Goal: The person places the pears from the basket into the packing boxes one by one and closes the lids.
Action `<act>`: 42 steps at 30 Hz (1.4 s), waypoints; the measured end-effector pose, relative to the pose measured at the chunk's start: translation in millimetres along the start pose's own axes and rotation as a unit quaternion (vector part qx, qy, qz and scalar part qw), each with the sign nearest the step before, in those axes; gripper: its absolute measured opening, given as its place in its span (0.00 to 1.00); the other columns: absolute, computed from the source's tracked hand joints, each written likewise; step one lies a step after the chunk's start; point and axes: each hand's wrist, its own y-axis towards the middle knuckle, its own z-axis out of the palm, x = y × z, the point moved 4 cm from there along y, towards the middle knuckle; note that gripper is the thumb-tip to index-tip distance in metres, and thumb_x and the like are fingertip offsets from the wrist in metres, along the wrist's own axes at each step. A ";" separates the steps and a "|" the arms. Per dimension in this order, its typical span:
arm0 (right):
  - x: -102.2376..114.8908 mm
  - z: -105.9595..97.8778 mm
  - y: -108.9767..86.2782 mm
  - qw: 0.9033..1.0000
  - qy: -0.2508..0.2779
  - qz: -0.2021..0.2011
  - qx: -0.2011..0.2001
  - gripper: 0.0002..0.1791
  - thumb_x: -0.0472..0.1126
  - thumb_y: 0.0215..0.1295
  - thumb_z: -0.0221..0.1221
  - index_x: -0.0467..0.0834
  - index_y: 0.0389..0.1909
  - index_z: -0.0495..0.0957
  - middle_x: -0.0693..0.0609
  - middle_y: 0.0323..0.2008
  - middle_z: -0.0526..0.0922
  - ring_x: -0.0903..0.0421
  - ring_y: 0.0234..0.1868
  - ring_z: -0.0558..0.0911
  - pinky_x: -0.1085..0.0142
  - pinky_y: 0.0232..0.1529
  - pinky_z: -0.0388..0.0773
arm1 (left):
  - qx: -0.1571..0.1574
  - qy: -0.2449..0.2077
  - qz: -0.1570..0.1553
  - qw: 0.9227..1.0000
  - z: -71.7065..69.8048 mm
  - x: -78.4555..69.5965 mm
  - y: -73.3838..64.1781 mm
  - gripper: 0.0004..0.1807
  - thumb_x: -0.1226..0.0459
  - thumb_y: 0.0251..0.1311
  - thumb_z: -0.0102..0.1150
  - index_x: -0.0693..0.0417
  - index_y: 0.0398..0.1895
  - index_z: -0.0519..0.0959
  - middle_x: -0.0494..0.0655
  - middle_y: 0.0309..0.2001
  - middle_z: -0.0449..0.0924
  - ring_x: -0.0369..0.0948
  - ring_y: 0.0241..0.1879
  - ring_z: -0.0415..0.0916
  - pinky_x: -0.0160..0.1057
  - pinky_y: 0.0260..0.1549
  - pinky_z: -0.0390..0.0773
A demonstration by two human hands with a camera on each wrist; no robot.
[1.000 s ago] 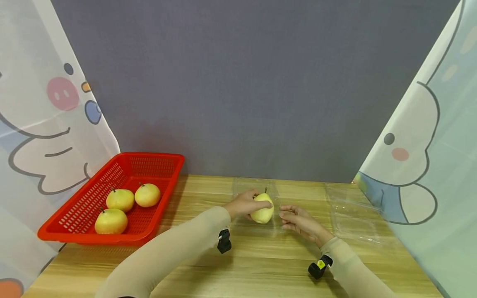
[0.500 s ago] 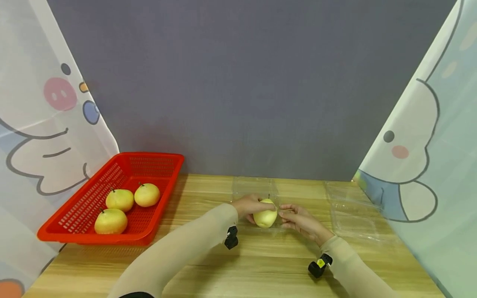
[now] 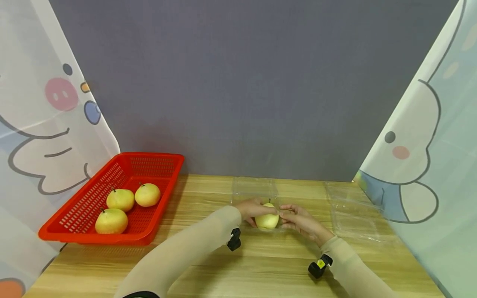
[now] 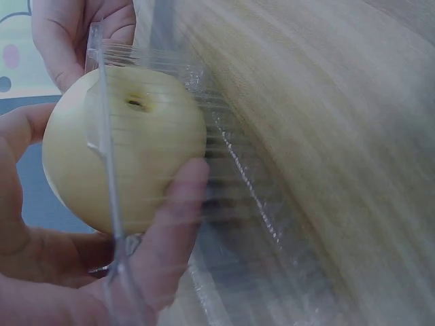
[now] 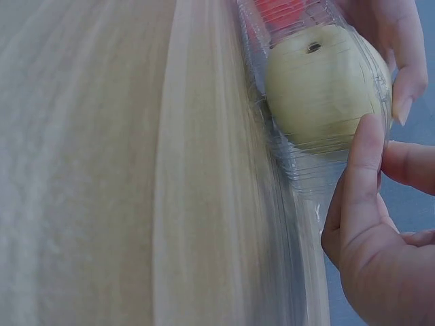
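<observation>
A pale yellow pear [image 3: 267, 219] sits low within a clear plastic clamshell container [image 3: 255, 185], its stem upward. My left hand [image 3: 250, 210] grips the pear from the left. In the left wrist view, the thumb [image 4: 173, 221] lies against the pear [image 4: 136, 156] behind the ribbed clear wall. My right hand [image 3: 302, 223] pinches the container's right rim between thumb and fingers, as the right wrist view shows beside the pear [image 5: 323, 95]. The container's lid stands folded back, and the hands and pear cover much of its base.
A red slotted basket [image 3: 178, 182] at the left holds three yellow pears [image 3: 148, 195]. Another clear plastic container [image 3: 354, 219] lies at the right. Behind the wooden table [image 3: 261, 265] rises a grey panel [image 3: 242, 91], with printed cloths at both sides.
My left hand has lowered the pear and shifted it slightly to the right, down into the container. The right hand stays in place at the rim.
</observation>
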 end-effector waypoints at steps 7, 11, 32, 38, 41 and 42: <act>-0.4 -0.3 -0.7 1.000 -0.002 0.003 -0.002 0.29 0.36 0.77 0.52 0.24 0.67 0.51 0.45 0.42 0.72 0.59 0.38 0.77 0.71 0.38 0.80 | 0.002 -0.009 -0.006 1.000 2.9 3.6 7.7 0.27 0.46 0.62 0.62 0.61 0.50 0.79 0.50 0.38 0.78 0.45 0.35 0.79 0.45 0.33 0.84; -1.1 -1.4 -0.8 1.000 -0.001 0.006 -0.007 0.29 0.35 0.76 0.52 0.25 0.67 0.51 0.44 0.42 0.71 0.59 0.37 0.77 0.71 0.38 0.80 | 0.000 -0.017 -0.010 1.000 2.9 5.1 11.3 0.28 0.46 0.60 0.63 0.61 0.51 0.79 0.51 0.39 0.78 0.46 0.35 0.79 0.45 0.32 0.85; -1.2 -0.8 -0.8 1.000 -0.003 0.003 -0.004 0.30 0.37 0.76 0.53 0.25 0.68 0.51 0.45 0.43 0.71 0.60 0.38 0.77 0.71 0.40 0.81 | 0.023 -0.015 -0.007 1.000 2.3 3.1 6.0 0.32 0.45 0.62 0.61 0.61 0.57 0.75 0.52 0.43 0.76 0.49 0.39 0.79 0.53 0.39 0.84; -1.7 -1.1 -1.3 1.000 0.002 -0.001 -0.002 0.29 0.35 0.77 0.52 0.25 0.68 0.51 0.45 0.43 0.72 0.60 0.38 0.77 0.71 0.40 0.81 | 0.021 -0.018 0.000 1.000 1.4 2.6 2.9 0.33 0.46 0.63 0.61 0.62 0.60 0.73 0.53 0.45 0.76 0.51 0.41 0.79 0.55 0.41 0.83; -2.5 -1.3 -1.2 1.000 0.002 -0.001 -0.001 0.30 0.36 0.77 0.52 0.25 0.68 0.50 0.46 0.43 0.72 0.60 0.38 0.77 0.71 0.40 0.81 | 0.021 -0.020 0.000 1.000 0.6 2.1 0.7 0.35 0.46 0.64 0.61 0.63 0.63 0.72 0.53 0.46 0.76 0.51 0.42 0.79 0.55 0.41 0.83; -2.6 -1.3 -1.2 1.000 0.002 -0.001 0.000 0.30 0.36 0.77 0.52 0.25 0.68 0.50 0.46 0.43 0.72 0.60 0.38 0.77 0.71 0.40 0.81 | 0.022 -0.022 0.000 1.000 0.0 1.5 -0.5 0.35 0.46 0.64 0.61 0.63 0.63 0.71 0.53 0.46 0.76 0.52 0.42 0.79 0.56 0.42 0.83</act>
